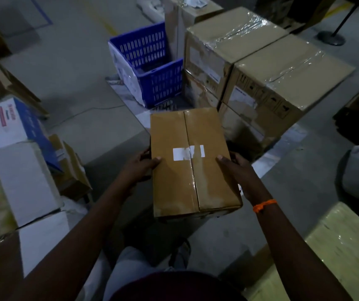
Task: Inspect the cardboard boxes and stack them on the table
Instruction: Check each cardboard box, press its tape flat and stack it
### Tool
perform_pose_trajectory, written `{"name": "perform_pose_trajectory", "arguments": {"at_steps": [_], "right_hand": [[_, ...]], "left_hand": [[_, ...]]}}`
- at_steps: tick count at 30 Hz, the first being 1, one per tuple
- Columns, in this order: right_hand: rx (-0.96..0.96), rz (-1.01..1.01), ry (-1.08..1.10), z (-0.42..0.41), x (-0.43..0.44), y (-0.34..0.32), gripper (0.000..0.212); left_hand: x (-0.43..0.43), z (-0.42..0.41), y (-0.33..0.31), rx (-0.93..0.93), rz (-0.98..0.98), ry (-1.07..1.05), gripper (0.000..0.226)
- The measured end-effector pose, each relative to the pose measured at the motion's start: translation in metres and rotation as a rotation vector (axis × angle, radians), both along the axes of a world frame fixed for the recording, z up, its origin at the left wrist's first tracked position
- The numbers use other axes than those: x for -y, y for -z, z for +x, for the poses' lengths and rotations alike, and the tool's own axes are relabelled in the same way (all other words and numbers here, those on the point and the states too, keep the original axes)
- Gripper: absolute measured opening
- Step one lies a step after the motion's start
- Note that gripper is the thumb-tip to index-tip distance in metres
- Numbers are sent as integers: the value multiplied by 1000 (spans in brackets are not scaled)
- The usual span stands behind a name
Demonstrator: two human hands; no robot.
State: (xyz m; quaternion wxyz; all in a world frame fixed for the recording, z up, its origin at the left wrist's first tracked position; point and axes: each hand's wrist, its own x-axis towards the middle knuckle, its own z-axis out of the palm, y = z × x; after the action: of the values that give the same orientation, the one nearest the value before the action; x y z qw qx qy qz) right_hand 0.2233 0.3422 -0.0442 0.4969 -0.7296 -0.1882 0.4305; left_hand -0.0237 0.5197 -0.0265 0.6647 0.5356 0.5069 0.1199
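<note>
As hands grip rect. cardboard box, tape shines.

Taped brown cardboard box, white label on top, aloft between large film-wrapped cartons behind

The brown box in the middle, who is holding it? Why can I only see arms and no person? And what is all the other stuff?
The camera sits on the person's head and looks down, so you see what they see: only their arms. There is no robot, just two bare hands. The left hand grips one side of the brown box and the right hand, with an orange band at its wrist, grips the other side. The box is taped shut and has a white label on top. Behind it are a blue plastic crate and big cartons wrapped in clear film. White boxes are on the left.
</note>
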Motion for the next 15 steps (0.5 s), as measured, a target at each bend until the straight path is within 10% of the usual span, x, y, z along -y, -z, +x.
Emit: {"name": "perform_pose_trajectory", "arguments": {"at_steps": [15], "right_hand": [[144, 362, 135, -3, -30, -43, 43]], "left_hand": [[-13, 17, -53, 322, 320, -50, 61]]}}
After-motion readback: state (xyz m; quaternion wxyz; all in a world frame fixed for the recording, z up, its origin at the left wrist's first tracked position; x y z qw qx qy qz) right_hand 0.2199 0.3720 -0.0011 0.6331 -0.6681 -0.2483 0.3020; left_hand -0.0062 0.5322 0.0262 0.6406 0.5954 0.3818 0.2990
